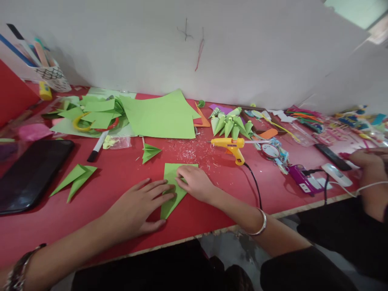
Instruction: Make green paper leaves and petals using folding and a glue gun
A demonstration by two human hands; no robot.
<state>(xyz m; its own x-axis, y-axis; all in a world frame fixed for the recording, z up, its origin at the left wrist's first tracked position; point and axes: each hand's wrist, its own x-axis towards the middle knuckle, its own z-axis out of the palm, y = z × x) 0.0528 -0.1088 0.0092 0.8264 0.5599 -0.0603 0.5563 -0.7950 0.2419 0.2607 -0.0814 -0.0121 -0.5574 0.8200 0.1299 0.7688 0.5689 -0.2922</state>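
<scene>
A folded piece of green paper point(170, 207) lies on the red table in front of me. My left hand point(145, 206) rests flat with its fingers spread, the fingertips on the paper's left edge. On the paper's upper right part, my right hand point(195, 182) has its fingers curled and pressed down; its fingertips are partly hidden. To the left lies a folded green paper shape point(75, 178) with two points. A smaller pleated green piece point(150, 152) sits just beyond my hands.
A yellow glue gun point(228, 144) with a black cord lies to the right. Behind are green sheets point(163, 115), scissors point(81, 122) and green paper cones point(230, 122). A black phone point(33, 173) lies left, a purple power adapter point(303, 180) right. Another person's hand point(368, 159) is at far right.
</scene>
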